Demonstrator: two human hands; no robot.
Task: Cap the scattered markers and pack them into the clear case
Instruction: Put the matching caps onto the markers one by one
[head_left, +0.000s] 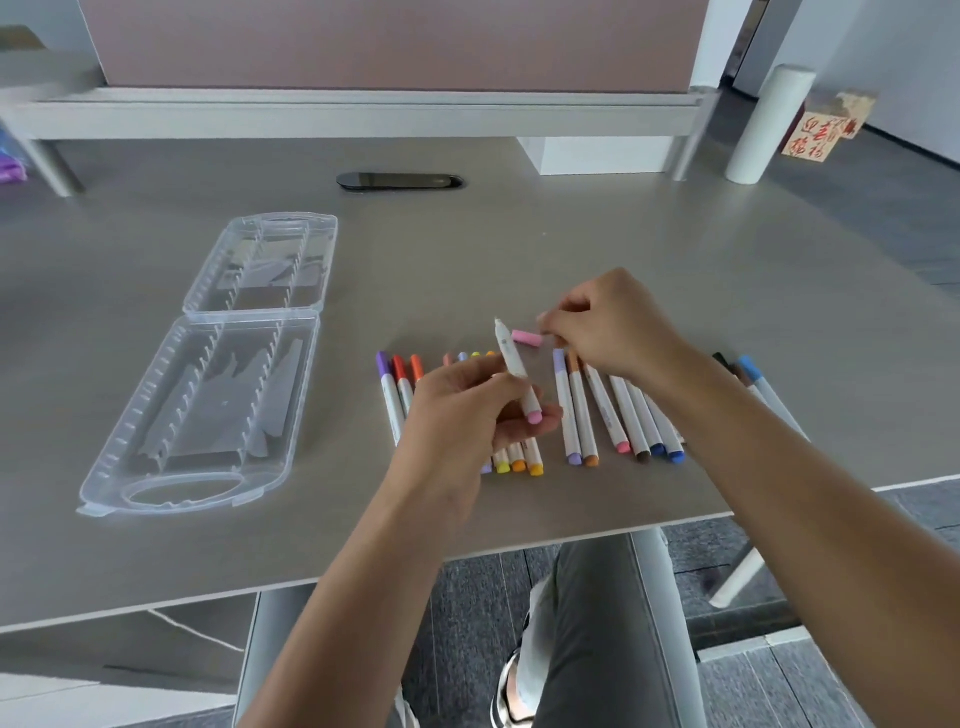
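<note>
**Pink marker uncapped in your left hand, cap in your right**

Nearest you, below the surface edge, your knees in grey trousers (613, 623) show over a dark floor. Just above them, your left hand (457, 410) holds a white marker with a pink end (514, 371); your grip is curled round the lower barrel, the pink end sits by your fingertips and the bare tip points up and away from you. Under and around that hand lies a row of capped markers (519, 460) on the grey surface (675, 249): purple, red and orange caps show to its left, yellow and orange ends poke out below it.

To the right, a second group of markers (618, 415) lies fanned out, with lilac, orange, pink, brown and blue ends toward you. Your right hand (608, 327) hovers over their far ends, its grip pinched on a small pink cap (527, 336) that points toward the marker's tip, close to it but apart. A few more markers, blue and dark-capped (753, 376), lie beyond your right forearm.

Well to the left, the clear case (218, 395) lies opened flat, both ribbed halves up, with no markers in it. Farther back, a dark oval cable port (399, 182) is set in the surface, and a white roll (766, 124) stands at the far right.
</note>
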